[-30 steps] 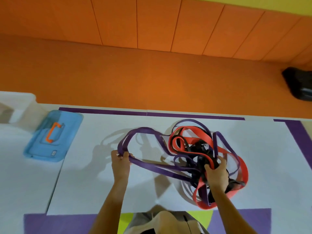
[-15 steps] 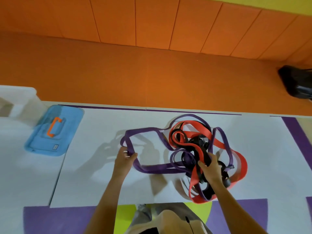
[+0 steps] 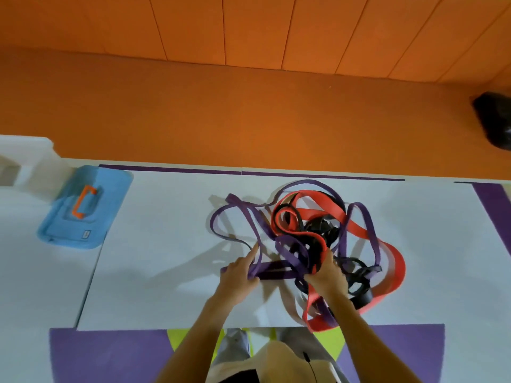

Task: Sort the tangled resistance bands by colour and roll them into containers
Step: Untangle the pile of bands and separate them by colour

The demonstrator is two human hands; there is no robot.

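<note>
A tangle of resistance bands lies on the white table (image 3: 166, 272): purple bands (image 3: 240, 208) loop out to the left, a wide red band (image 3: 398, 264) curves round the right side, and black bands (image 3: 320, 230) knot in the middle. My left hand (image 3: 239, 272) grips a purple band at the tangle's near left, with its forefinger stretched out along the strands. My right hand (image 3: 326, 275) grips the knot of purple and black strands just right of it.
A blue lid (image 3: 110, 200) with an orange handle (image 3: 83, 201) lies at the far left, beside a clear container (image 3: 30, 158). Orange floor and wall lie beyond the table's far edge. A black bag (image 3: 495, 120) sits on the floor at the right.
My left hand has moved right, towards the tangle, and the purple loop it holds has slackened and shrunk. My right hand has shifted its hold within the knot.
</note>
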